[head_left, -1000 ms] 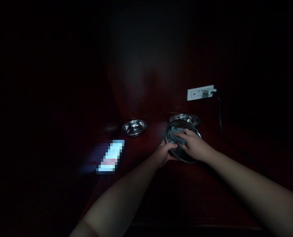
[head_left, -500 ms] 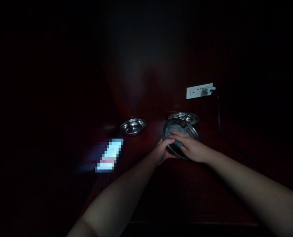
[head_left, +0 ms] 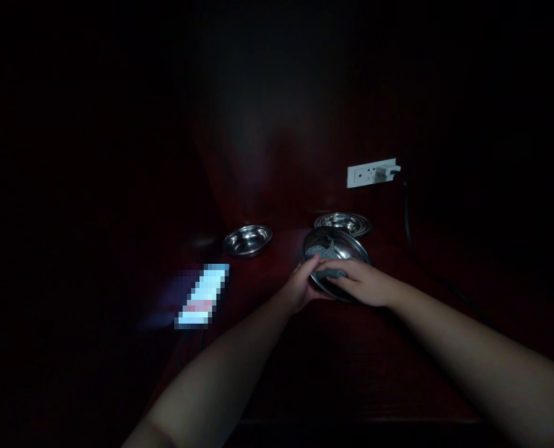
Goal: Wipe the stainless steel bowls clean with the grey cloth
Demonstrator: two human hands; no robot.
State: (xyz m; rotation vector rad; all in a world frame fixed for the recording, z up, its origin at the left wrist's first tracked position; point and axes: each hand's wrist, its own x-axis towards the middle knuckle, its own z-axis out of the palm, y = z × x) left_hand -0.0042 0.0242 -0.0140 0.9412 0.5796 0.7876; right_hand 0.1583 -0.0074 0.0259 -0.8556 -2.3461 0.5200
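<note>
A shiny metal bowl [head_left: 354, 249] is tilted up between my two hands. My left hand [head_left: 302, 287] grips its near left rim, thumb on top and fingers underneath. Inside the bowl lies a grey cloth [head_left: 322, 251], bunched toward the left side. My right hand [head_left: 363, 281] reaches over the near rim, its fingers curled on the cloth and pressing it against the bowl's inner surface. Part of the cloth is hidden under those fingers.
On the dark red surface [head_left: 352, 373], a second metal bowl [head_left: 249, 241] stands to the left. Several stacked metal dishes [head_left: 365, 225] sit behind the held bowl. A lit, blurred-out screen [head_left: 202, 297] lies at the left. A white socket [head_left: 358, 177] on the wall has a plug and dark cable [head_left: 407, 214].
My right hand's fingers have drawn down and curled over the cloth, which has bunched up and bared more of the bowl's inside. The view has shifted slightly.
</note>
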